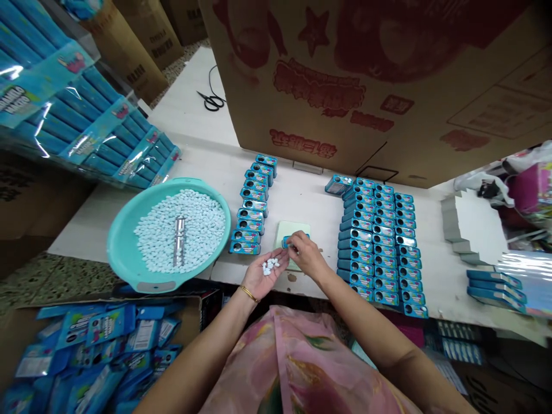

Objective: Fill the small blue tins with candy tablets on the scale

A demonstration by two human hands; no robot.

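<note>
My left hand (262, 276) is palm up and cupped, with several pale blue candies (270, 265) in it. Above a pale green pad (297, 227) on the table, my right hand (305, 253) has its fingers pinched together at a small blue box (285, 241). Those fingers cover most of the box, and whatever sits between them is hidden. To the left, a turquoise basin (118, 230) holds a heap of the same candies, with a shiny metal scoop-like piece (179, 241) lying on top.
Blue boxes (249, 224) with round holes stand in a column left of the pad; more rows (361, 241) stand to the right. A large carton (328, 75) rises behind. Scissors (211, 102) lie far left. Flat blue packs (107, 328) fill a carton below the basin.
</note>
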